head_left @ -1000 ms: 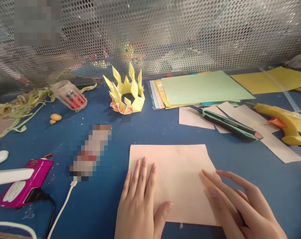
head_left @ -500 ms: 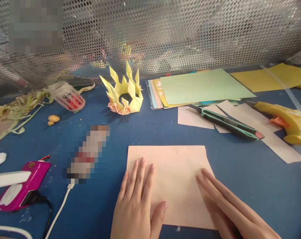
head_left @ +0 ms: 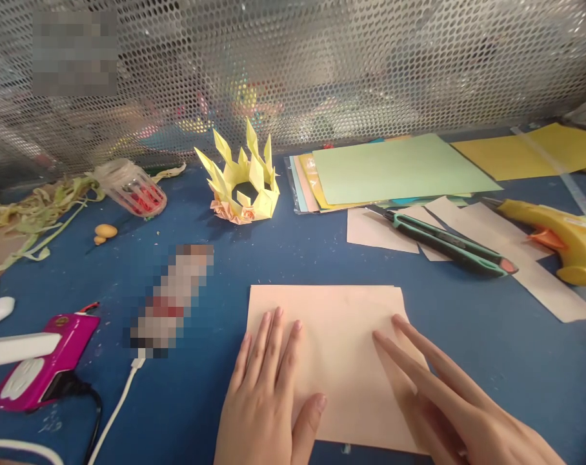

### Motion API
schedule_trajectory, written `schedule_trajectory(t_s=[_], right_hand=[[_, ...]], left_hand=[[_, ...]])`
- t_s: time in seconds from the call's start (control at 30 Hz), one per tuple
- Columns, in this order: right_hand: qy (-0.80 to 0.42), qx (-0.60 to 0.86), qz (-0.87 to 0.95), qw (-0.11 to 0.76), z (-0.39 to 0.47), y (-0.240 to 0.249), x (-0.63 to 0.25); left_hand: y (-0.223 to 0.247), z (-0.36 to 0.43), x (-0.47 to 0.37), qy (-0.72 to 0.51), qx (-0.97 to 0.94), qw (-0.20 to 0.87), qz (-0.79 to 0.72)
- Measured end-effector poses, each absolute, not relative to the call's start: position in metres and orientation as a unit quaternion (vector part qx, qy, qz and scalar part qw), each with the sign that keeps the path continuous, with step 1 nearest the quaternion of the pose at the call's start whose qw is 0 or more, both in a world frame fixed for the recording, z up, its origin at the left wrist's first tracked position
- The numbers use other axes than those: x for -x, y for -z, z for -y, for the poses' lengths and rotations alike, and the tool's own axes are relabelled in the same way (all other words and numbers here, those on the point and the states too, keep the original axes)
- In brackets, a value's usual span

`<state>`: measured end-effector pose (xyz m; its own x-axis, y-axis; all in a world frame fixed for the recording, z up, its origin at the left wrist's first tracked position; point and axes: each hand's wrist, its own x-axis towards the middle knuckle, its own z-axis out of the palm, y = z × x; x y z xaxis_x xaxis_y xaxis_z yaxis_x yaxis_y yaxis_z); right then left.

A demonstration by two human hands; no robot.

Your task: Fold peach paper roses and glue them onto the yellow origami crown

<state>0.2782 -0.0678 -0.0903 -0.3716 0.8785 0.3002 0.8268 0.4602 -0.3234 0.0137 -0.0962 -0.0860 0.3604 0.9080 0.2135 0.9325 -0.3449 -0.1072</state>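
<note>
A pale pink sheet of paper [head_left: 341,361], with a double edge showing along its top, lies on the blue table [head_left: 215,387] in front of me. My left hand [head_left: 268,394] rests flat on its left part, fingers spread and thumb out to the side. Over the right edge of the paper is my right hand [head_left: 452,394], two fingers stretched out and apart, their tips at the sheet. The right thumb and the other fingers are mostly hidden beneath. Nothing is held in either hand.
Behind the sheet stands a yellow folded-paper crown [head_left: 247,187]. A green cutter knife [head_left: 450,242] lies on pink paper strips [head_left: 530,265], near a yellow glue gun [head_left: 559,239]. Coloured sheets [head_left: 404,171] are stacked behind. Left are a plastic cup [head_left: 133,187] and a magenta device [head_left: 46,361].
The two outstretched fingers of my right hand have spread apart, one shifting a little left over the paper. My left hand stays in place.
</note>
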Motion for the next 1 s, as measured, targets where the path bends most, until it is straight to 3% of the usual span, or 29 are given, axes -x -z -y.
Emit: schedule_trajectory(t_s=[0.4, 0.57, 1.0], right_hand=[[0.096, 0.476, 0.86, 0.153, 0.05, 0.076, -0.278], [0.075, 0.421, 0.889, 0.165, 0.043, 0.086, -0.268], [0.116, 0.496, 0.848, 0.147, 0.036, 0.084, -0.244]], left_hand=[[0.086, 0.099, -0.017, 0.051, 0.814, 0.103, 0.569], [0.087, 0.098, -0.016, 0.05, 0.816, 0.116, 0.563], [0.089, 0.099, -0.016, 0.071, 0.808, 0.096, 0.577]])
